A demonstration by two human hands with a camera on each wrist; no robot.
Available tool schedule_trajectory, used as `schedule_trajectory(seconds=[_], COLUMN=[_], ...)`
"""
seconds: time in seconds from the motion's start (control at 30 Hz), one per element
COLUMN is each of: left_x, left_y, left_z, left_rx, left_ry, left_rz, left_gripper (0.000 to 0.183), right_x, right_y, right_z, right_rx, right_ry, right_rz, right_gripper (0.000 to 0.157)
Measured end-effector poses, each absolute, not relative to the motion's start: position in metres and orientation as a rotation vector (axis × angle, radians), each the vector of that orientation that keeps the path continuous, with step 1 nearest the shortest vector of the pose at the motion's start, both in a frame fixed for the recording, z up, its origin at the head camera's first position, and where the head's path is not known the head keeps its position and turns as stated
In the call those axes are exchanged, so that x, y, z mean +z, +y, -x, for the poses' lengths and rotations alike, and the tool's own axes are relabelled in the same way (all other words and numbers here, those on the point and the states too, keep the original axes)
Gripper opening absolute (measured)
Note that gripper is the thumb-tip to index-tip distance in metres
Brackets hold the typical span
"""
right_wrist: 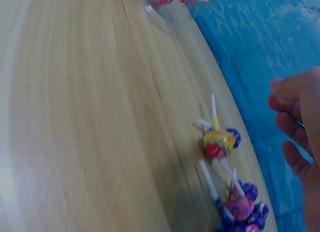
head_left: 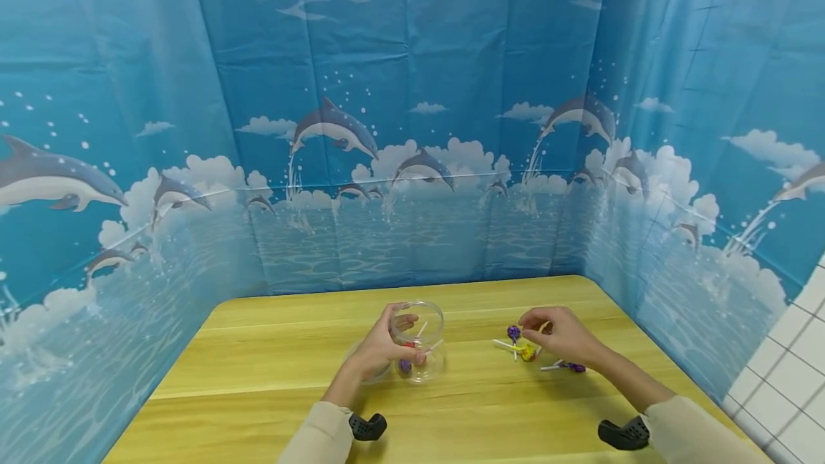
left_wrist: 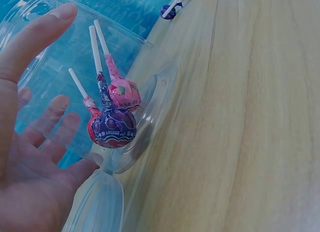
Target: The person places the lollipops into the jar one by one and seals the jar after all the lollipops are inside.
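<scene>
My left hand [head_left: 382, 346] grips a clear plastic jar [head_left: 433, 364] on the table, thumb on the near side and fingers round the far side. Inside the jar, in the left wrist view, sit a purple lollipop [left_wrist: 115, 129], a pink lollipop [left_wrist: 125, 94] and a red lollipop [left_wrist: 91, 123], sticks up. My right hand [head_left: 559, 331] hovers above the loose lollipops, fingers loosely bent, nothing showing between them. Beneath it lie a yellow lollipop [head_left: 528, 354] and a purple lollipop [head_left: 513, 332], with more wrapped lollipops [head_left: 572, 366] nearer the right wrist.
A clear round lid-like piece [head_left: 379, 377] lies left of the jar, partly behind my left wrist. The yellow wood-grain table [head_left: 258, 364] meets a blue dolphin-print curtain [head_left: 419, 235] at its back and sides. White tiles [head_left: 789, 356] show at the right.
</scene>
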State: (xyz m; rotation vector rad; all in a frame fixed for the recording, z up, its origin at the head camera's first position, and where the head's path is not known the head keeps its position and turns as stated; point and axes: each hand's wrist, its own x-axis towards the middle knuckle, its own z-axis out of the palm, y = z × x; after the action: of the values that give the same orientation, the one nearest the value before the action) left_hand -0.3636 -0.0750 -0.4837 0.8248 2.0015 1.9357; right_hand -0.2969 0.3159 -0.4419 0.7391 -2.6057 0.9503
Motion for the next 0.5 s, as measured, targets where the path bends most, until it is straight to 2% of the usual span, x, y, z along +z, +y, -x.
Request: schedule_trajectory(seconds=[0.33, 0.5], left_x=[-0.485, -0.486], left_y=[-0.073, -0.075], left_z=[0.366, 0.367], left_rx=[1.936, 1.942], left_ry=[1.993, 1.986], left_rz=[-0.836, -0.827], left_gripper=[0.092, 0.092], right_x=[-0.467, -0.486], right_y=[0.353, 0.360], right_z=[0.288, 0.289], right_rx=[0.910, 0.834], right_ry=[-2.663, -2.694], right_rz=[-0.760, -0.898], right_gripper=[0.005, 0.007])
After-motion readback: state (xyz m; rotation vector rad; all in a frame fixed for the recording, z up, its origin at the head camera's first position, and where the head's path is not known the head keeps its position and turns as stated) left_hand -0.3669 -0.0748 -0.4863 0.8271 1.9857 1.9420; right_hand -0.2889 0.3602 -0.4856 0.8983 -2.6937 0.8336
